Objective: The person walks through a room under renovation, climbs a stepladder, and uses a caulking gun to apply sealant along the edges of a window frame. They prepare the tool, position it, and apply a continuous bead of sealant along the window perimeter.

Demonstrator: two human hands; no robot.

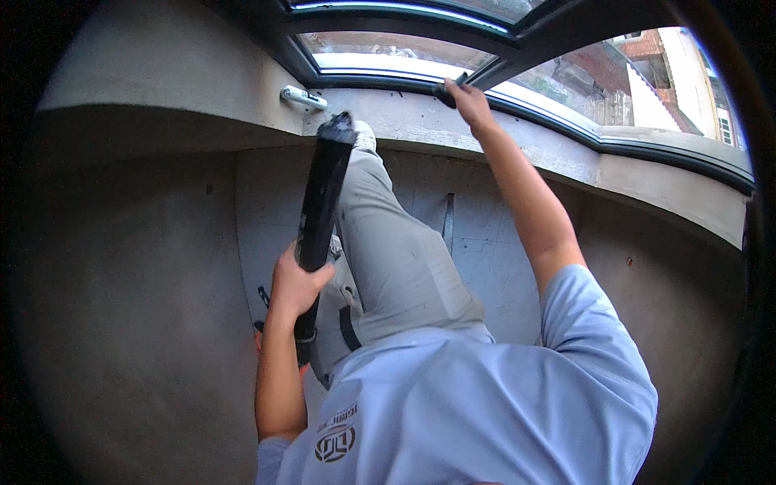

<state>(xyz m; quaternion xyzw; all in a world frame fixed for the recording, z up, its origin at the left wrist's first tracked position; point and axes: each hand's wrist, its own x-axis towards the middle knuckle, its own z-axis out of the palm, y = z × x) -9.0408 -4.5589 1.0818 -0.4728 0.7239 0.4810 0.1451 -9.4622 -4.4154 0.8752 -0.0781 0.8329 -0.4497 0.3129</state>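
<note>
A long black tube-shaped thing [320,202] with a ragged, crumpled top end is held upright, leaning slightly right, in front of my left leg. My left hand [299,283] is wrapped round its lower half. Up at the window, my right hand [469,105] is closed round a small dark piece at the lower corner of the black window frame [364,81]; whether that piece is a handle on the frame or a loose thing cannot be made out. A white tube [304,98] lies on the window sill [428,121], beyond the black tube's top.
One of my legs, in grey trousers [404,250], is raised with its white shoe [365,136] on the sill. Grey concrete walls [153,291] stand on both sides. Below the sill is the floor [485,259]. Beyond the glass are buildings [647,81].
</note>
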